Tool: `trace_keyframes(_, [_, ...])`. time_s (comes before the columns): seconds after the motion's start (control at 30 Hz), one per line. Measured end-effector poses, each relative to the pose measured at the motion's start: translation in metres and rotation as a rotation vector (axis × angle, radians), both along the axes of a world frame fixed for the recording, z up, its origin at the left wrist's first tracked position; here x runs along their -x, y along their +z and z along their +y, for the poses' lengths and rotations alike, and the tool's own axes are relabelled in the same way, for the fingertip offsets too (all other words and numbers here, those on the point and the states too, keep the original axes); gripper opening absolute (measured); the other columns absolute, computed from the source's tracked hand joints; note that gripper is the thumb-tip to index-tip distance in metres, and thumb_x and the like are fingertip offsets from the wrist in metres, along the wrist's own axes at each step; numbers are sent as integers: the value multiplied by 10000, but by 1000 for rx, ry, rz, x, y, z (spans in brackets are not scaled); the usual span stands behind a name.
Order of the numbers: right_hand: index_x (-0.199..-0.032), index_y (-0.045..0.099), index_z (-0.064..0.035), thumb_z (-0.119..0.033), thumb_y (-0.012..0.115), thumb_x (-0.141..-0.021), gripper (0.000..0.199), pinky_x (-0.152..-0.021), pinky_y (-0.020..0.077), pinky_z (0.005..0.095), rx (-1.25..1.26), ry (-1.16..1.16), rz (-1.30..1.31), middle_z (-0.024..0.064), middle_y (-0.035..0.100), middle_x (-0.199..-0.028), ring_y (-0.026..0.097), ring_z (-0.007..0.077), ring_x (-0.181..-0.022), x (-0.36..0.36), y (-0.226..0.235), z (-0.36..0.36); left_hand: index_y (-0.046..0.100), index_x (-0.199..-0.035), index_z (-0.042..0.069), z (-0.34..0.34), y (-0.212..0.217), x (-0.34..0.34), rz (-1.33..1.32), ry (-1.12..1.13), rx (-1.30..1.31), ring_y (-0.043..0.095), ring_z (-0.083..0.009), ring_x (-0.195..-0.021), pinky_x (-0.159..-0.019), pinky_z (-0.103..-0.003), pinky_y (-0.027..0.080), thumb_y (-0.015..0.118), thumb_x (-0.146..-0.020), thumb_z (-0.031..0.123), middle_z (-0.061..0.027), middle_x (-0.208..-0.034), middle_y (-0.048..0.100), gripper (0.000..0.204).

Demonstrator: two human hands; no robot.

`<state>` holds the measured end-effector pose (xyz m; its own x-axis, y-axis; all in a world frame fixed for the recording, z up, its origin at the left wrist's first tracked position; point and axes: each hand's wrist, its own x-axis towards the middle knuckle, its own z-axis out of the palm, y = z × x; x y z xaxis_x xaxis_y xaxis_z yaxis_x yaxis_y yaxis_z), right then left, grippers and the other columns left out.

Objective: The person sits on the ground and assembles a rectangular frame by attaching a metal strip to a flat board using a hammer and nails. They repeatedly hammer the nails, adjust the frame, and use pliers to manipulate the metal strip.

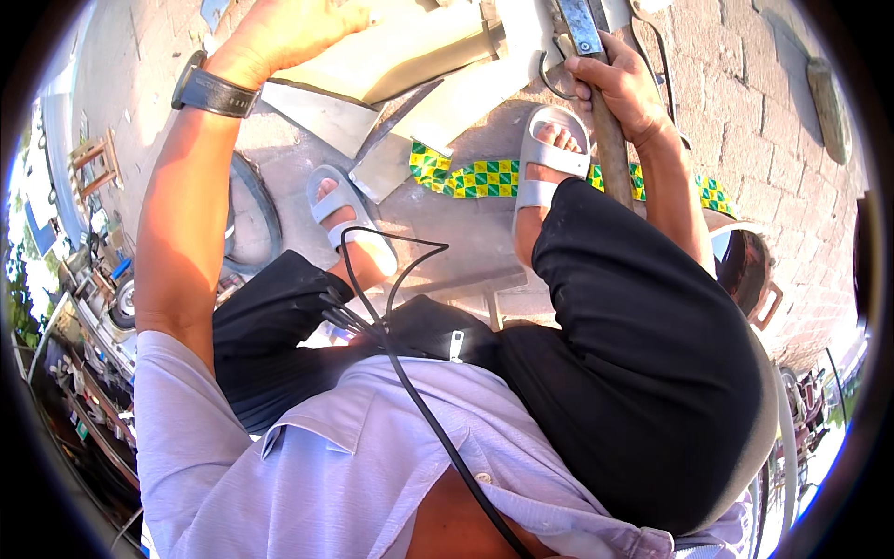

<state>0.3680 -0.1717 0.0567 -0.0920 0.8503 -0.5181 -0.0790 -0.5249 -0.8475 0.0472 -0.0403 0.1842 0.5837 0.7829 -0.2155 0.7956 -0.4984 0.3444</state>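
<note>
My right hand [622, 86] is closed round the handle of a wooden-handled tool with a flat, shiny metal head [579, 26]. The handle [611, 154] slants down past my right foot. At the upper left, my left hand [293, 35] is over bent pieces of pale sheet metal [396, 58]. A stretched-out digit shows, but the upper edge cuts off most of its fingers, and I cannot tell whether it grips the metal. Another flat sheet piece [323, 114] lies below that hand, pointing toward my feet.
A green-and-yellow checkered strip [484, 179] crosses the ground between my sandals. A tyre [256, 214] lies left of my feet, and a rusty metal pot [745, 265] stands by my right knee. Farther right is a rounded stone or log [827, 110]. A black cable [405, 373] hangs before me.
</note>
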Motion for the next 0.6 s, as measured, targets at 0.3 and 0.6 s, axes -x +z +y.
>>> trace_keyframes(0.3, [-1336,567,27,-122,716,-920,467,-559,454,232,-77,20,-33,3,582,-802,534,71,-629,-9,38,-27,639,-1205,80,-53,-15,-1,116,48,-201,694,-444,-825,-726,-531,559,742,-858,300,-228,-820,696,423])
trace_keyframes(0.6, [-1352,545,23,-85,736,-895,507,-542,460,247,-222,-57,61,40,613,-863,544,79,-614,-7,65,-43,637,-1186,81,-58,-16,-2,131,76,-214,687,-451,-804,-704,-531,562,750,-854,312,-229,-810,692,420])
